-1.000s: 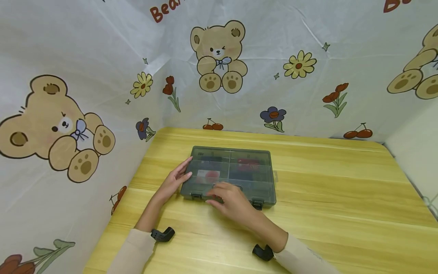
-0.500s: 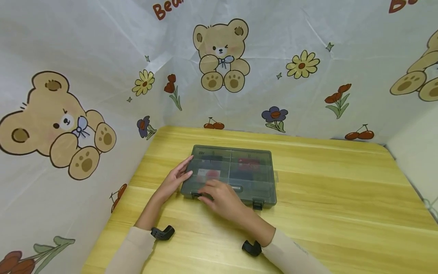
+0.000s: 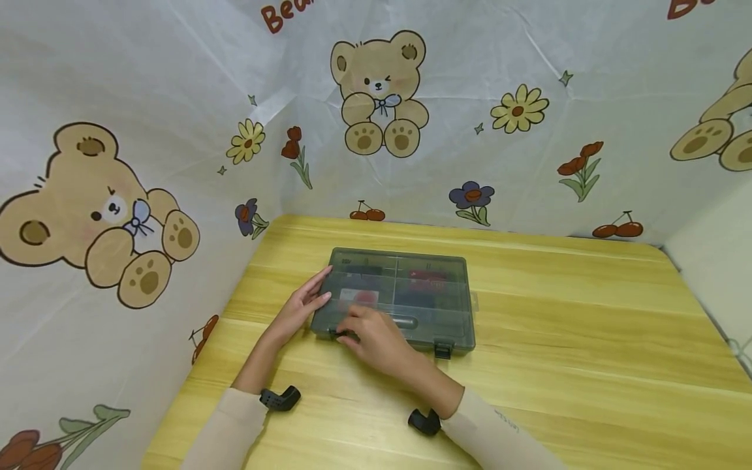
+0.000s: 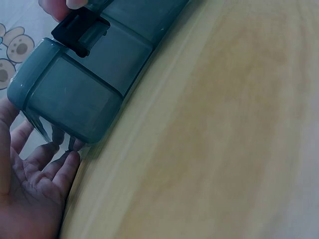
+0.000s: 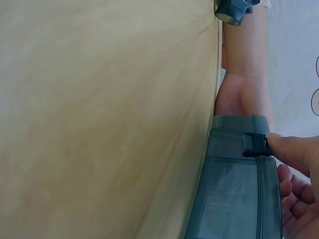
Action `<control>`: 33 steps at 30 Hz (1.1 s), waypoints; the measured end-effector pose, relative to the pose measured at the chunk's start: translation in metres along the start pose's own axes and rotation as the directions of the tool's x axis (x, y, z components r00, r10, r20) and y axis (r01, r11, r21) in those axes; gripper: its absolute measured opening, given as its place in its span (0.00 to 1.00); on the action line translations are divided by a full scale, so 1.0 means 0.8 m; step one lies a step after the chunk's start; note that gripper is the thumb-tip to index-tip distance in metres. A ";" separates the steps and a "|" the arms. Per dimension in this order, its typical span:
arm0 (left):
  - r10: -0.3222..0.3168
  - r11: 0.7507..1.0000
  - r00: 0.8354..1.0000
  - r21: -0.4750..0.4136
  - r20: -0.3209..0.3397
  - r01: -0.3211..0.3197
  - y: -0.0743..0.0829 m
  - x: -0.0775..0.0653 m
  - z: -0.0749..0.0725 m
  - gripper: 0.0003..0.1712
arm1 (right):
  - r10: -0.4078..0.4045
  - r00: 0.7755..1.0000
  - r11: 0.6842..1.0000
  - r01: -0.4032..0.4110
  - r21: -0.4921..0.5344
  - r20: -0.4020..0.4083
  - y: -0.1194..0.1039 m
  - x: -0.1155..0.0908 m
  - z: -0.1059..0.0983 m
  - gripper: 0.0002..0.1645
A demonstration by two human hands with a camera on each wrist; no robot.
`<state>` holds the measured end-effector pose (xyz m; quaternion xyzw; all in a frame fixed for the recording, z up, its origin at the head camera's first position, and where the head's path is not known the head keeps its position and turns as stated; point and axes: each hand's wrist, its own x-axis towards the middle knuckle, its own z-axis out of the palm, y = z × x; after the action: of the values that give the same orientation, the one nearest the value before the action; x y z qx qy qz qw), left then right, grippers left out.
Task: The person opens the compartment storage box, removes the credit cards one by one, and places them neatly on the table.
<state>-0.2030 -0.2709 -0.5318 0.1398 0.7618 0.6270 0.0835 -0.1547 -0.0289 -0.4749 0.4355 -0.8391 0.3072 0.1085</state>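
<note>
A translucent dark grey plastic storage box point(image 3: 452, 331) lies flat on the table, its lid down. My left hand point(image 3: 296, 314) rests along the box's left side with fingers extended; the left wrist view shows its fingertips point(image 4: 70, 167) at the box's end. My right hand point(image 3: 376, 338) is at the front left corner, thumb and fingers at the black left latch point(image 5: 256, 145). In the right wrist view the thumb touches the latch's upper edge, while the other fingers curl over the lid. The right latch point(image 3: 443, 351) juts out from the front wall.
Through the lid show a white piece with a red patch point(image 3: 359, 298), a red piece point(image 3: 427, 280) and dark pieces in divided compartments. Wood-grain table point(image 3: 587, 339) surrounds the box. A bear-print cloth point(image 3: 435, 78) hangs behind and to the left.
My right hand has shifted left along the front edge, from near the lid's middle to the left latch. The left hand and the box have stayed in place.
</note>
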 end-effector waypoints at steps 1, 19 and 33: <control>-0.001 1.000 1.000 -0.001 -0.001 0.001 0.000 0.001 0.001 0.34 | 0.002 1.000 1.000 -0.002 -0.005 0.000 0.000 0.000 0.000 0.05; -0.022 1.000 1.000 -0.003 -0.012 0.022 0.000 0.002 0.001 0.34 | 0.104 0.993 0.994 -0.106 -0.020 -0.052 0.002 0.005 0.013 0.10; -0.021 1.000 0.999 0.021 -0.028 0.022 0.014 0.000 0.005 0.36 | 0.090 0.995 0.996 -0.090 -0.008 -0.047 0.007 0.008 0.016 0.14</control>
<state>-0.2001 -0.2649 -0.5214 0.1237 0.7710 0.6198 0.0781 -0.1618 -0.0388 -0.4847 0.3894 -0.8567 0.3177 0.1161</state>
